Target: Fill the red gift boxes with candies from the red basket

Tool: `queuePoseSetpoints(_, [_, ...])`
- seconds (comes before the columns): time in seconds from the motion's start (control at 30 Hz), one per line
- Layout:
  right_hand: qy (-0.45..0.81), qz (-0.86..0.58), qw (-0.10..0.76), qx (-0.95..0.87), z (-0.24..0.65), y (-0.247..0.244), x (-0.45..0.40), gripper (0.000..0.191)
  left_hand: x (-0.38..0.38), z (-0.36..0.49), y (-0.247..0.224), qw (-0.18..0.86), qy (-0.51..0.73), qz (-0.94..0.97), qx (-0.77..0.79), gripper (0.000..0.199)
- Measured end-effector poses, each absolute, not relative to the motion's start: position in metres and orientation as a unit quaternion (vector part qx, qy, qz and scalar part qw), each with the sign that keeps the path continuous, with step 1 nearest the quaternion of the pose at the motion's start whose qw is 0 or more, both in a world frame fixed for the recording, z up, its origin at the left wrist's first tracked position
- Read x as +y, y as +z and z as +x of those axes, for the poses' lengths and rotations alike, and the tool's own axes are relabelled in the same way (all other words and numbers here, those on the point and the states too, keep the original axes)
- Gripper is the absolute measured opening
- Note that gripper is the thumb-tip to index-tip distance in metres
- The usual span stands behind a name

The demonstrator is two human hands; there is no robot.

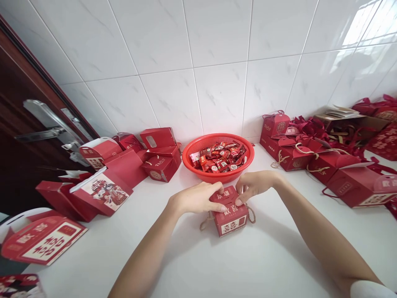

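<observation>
A small red candy box (231, 215) with white lettering stands on the white table in front of me. Its top flaps are folded over, and a loop of twine sticks out at either side. My left hand (201, 198) grips its left side, thumb lying on the top. From the right, my right hand (252, 186) holds the box with the thumb pressed on the lid and the other fingers curled behind. Just beyond the box sits a red plastic basket (190, 165) of wrapped candies (220, 156). What is inside the box is hidden.
Several red boxes and bags (161, 163) line the left side, beside a dark door with a metal handle (46, 130). More red boxes (294, 157) with twine, red ribbons and a cardboard box (369, 124) lie at the right. A white tiled wall (220, 95) closes the back.
</observation>
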State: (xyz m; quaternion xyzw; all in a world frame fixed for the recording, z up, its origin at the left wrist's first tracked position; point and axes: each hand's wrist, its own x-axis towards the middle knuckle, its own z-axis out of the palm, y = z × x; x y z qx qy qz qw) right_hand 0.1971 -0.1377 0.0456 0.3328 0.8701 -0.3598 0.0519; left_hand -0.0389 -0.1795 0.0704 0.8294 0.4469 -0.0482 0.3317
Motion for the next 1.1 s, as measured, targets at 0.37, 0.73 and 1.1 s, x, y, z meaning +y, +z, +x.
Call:
queuePoseSetpoints(0.37, [-0.597, 0.289, -0.022, 0.748, 0.205, 0.036, -0.124, 0.048, -0.166, -0.043, 0.068, 0.366, -0.042, 0.822, 0.435, 0.039])
queuePoseSetpoints(0.73, [-0.635, 0.25, 0.014, 0.731, 0.205, 0.031, -0.121, 0.035, -0.162, -0.044, 0.064, 0.377, -0.046, 0.813, 0.441, 0.043])
queuePoseSetpoints(1.1, [-0.678, 0.247, -0.11, 0.684, 0.209, 0.039, -0.124, 0.046, -0.163, -0.043, 0.065, 0.36, -0.045, 0.816, 0.451, 0.048])
